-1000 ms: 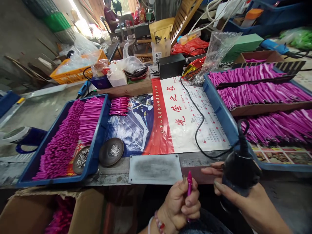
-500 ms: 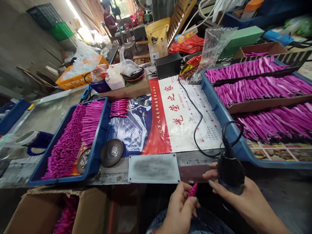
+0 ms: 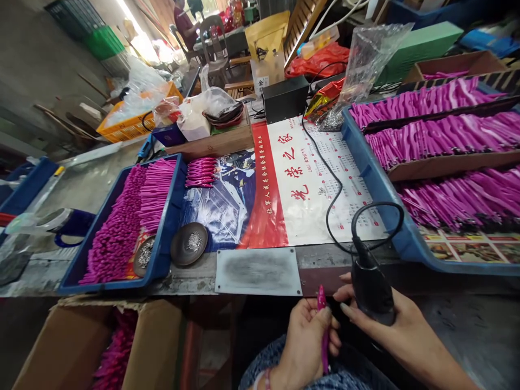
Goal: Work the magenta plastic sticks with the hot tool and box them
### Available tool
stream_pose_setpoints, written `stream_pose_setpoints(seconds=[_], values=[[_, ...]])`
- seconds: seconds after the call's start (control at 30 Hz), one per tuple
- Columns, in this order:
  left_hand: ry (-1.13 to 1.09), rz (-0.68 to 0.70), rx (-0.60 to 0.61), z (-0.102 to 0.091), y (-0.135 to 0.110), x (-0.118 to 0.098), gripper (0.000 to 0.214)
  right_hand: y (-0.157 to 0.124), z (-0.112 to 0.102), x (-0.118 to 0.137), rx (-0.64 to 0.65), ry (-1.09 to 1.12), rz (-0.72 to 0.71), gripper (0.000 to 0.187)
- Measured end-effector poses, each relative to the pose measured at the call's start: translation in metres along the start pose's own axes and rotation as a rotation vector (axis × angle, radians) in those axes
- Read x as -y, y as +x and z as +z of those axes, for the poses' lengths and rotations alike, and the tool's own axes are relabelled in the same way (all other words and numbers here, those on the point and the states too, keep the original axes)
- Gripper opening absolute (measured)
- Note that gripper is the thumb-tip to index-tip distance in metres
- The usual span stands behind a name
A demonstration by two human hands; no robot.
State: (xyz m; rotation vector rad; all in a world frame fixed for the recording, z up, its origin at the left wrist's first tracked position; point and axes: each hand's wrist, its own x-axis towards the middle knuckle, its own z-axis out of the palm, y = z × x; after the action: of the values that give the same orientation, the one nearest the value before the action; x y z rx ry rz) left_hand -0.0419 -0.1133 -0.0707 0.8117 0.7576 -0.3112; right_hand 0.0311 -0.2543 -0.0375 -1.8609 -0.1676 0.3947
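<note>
Low in front of my lap, my left hand [image 3: 303, 338] is closed round a slim magenta plastic piece [image 3: 322, 298], its pointed tip up and its lower end showing below my fingers. My right hand [image 3: 410, 333] grips a black corded electric screwdriver [image 3: 370, 287], cord end up. The tool's lower end is hidden. Both hands are close together but apart, just off the table's front edge. Beyond them on the edge lies a grey plate with a dark smudge [image 3: 257, 272]. A dark bowl [image 3: 179, 254] of small metal bits, probably screws, stands to the left.
A blue tray [image 3: 174, 216] of magenta pieces stands at left, another blue tray [image 3: 406, 238] at right. Between them lies a calendar poster [image 3: 325, 206], crossed by a black cord [image 3: 339, 189]. An open cardboard box [image 3: 158, 341] is below left. A person [image 3: 187, 27] sits far back.
The magenta piece has turned more upright and more of its length shows in my left hand. The screwdriver's top has tilted leftward. The whole view has shifted slightly.
</note>
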Motion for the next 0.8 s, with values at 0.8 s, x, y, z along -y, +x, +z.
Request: stream_pose_setpoints(seconds=[0.8], values=[[-0.129,-0.165,-0.038,0.007,0.011,-0.001,0.075,0.014,0.008,-0.011,0.227,-0.051,0.089,0.037]])
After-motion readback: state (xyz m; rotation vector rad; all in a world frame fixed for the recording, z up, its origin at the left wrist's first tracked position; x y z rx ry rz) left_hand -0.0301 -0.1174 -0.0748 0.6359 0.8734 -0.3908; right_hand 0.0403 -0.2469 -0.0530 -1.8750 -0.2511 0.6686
